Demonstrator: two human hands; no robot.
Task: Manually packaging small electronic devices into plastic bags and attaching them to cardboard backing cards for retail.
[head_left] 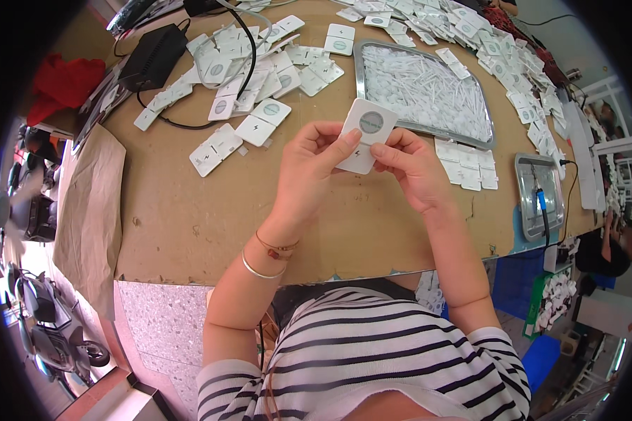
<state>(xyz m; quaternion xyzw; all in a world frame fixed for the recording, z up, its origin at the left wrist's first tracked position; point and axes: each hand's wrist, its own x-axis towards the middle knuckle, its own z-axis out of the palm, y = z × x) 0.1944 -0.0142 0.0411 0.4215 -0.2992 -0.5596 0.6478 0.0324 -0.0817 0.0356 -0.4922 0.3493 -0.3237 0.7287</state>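
Note:
Both hands hold one flat white plastic panel (367,138) above the table, tilted slightly. It has a round grey-green disc toward its far end and a dark lightning-bolt mark nearer me. My left hand (309,165) grips its left side, thumb on the front face. At the right edge, my right hand (413,163) pinches it between thumb and fingers. The fingers behind the panel are partly hidden. Just beyond sits a metal tray (360,74) full of small white plastic parts and thin sticks. Several white panels (467,166) lie side by side along its near edge.
Piles of similar white panels (263,77) cover the far left, and more (495,49) the far right. A black power box (154,56) trails cables. At right, a blue-handled soldering iron (541,201) rests in a small metal tray (522,203). Brown paper (88,217) hangs over the left edge.

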